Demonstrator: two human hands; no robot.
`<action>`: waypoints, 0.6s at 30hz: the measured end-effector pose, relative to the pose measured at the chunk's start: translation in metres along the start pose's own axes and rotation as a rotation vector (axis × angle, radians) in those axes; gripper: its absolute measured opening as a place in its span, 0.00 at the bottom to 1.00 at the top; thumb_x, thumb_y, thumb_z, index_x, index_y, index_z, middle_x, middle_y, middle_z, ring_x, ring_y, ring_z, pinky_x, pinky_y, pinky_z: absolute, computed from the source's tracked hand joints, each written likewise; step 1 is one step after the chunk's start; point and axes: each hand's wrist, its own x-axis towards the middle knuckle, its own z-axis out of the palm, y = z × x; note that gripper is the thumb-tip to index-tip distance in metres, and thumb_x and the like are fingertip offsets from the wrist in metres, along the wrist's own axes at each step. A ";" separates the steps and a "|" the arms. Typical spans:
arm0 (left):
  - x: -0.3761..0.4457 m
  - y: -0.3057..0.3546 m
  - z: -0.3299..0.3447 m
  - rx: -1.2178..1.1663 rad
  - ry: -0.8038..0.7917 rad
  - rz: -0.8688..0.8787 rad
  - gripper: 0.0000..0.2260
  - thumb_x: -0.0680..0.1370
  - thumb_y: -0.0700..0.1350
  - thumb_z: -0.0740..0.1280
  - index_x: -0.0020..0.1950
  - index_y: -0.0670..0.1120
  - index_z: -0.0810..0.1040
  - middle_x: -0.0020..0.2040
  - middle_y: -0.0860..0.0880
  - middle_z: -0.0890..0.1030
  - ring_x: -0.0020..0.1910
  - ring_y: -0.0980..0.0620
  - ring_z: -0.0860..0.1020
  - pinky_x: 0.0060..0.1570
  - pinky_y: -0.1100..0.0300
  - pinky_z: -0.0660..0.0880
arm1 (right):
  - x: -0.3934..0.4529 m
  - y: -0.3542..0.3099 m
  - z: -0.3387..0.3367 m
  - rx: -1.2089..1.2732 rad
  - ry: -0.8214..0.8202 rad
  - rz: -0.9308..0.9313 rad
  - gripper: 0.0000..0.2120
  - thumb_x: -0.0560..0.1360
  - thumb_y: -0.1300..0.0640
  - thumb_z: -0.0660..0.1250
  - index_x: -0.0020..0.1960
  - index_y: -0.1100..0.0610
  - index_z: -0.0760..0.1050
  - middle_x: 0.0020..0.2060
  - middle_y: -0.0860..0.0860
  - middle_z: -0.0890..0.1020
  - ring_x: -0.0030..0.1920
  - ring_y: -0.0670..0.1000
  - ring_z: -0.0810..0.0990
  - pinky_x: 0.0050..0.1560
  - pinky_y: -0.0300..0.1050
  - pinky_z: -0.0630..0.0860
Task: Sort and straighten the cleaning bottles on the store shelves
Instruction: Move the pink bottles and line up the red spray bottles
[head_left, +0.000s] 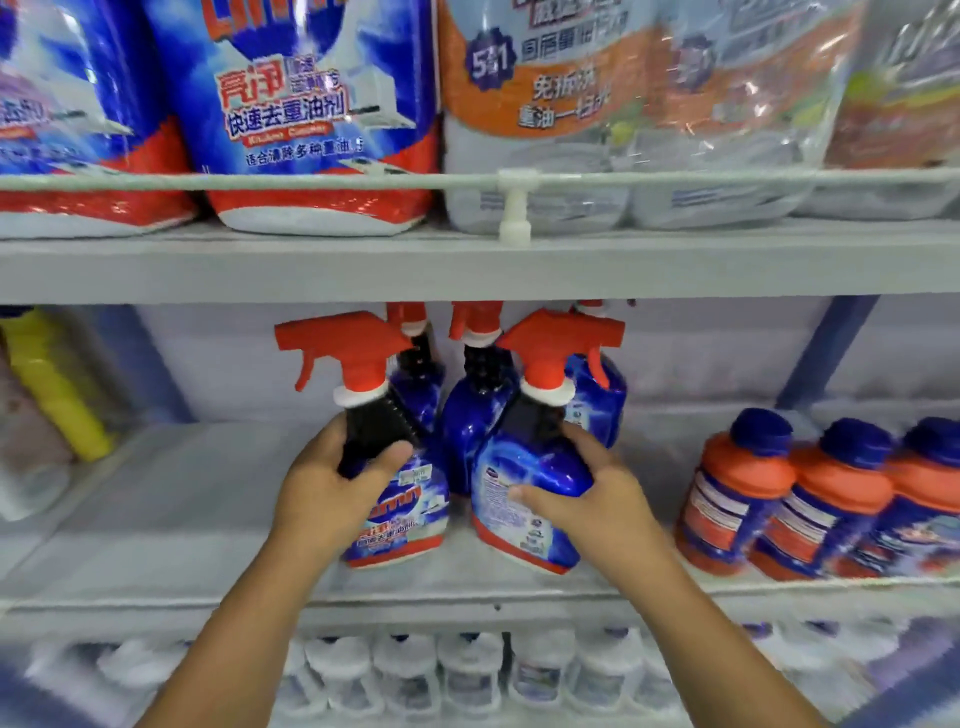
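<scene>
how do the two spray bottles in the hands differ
The left bottle shows its front label; the right bottle shows its back label. The left bottle stands nearly upright; the right bottle tilts. The left hand grips the left bottle's neck; the right hand holds the right bottle's body. Both are blue with red triggers.

Three grey store shelves are stacked one above another. The top shelf (311, 270), fronted by a thin rail (363, 181), carries large blue-and-red refill pouches (311, 119) on the left and clear-wrapped orange-labelled packs (623, 104) on the right. The middle shelf (156, 519) carries a yellow bottle (57, 384) at far left, blue spray bottles with red triggers (483, 415) in the centre and orange-and-blue jars (810, 499) at right; the bottom shelf holds a row of white-capped bottles (467, 670).
</scene>
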 end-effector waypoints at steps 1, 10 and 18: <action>-0.004 0.001 -0.001 0.001 0.017 0.009 0.11 0.76 0.52 0.75 0.54 0.61 0.76 0.47 0.60 0.82 0.48 0.57 0.82 0.50 0.53 0.78 | 0.000 0.002 0.002 0.004 0.005 -0.012 0.31 0.64 0.54 0.83 0.61 0.39 0.74 0.55 0.39 0.82 0.54 0.34 0.80 0.52 0.25 0.73; -0.002 -0.014 -0.046 -0.115 0.109 0.010 0.07 0.76 0.50 0.75 0.49 0.60 0.79 0.44 0.57 0.86 0.42 0.58 0.85 0.44 0.57 0.79 | -0.004 -0.026 0.048 0.045 -0.076 -0.134 0.31 0.64 0.57 0.83 0.54 0.31 0.73 0.53 0.30 0.81 0.56 0.33 0.79 0.54 0.25 0.70; 0.035 -0.062 -0.141 -0.108 0.154 -0.002 0.08 0.76 0.48 0.75 0.47 0.58 0.78 0.44 0.56 0.84 0.45 0.54 0.83 0.46 0.55 0.77 | 0.008 -0.067 0.156 0.128 -0.111 -0.082 0.32 0.63 0.52 0.84 0.58 0.33 0.73 0.57 0.35 0.81 0.57 0.32 0.78 0.60 0.29 0.73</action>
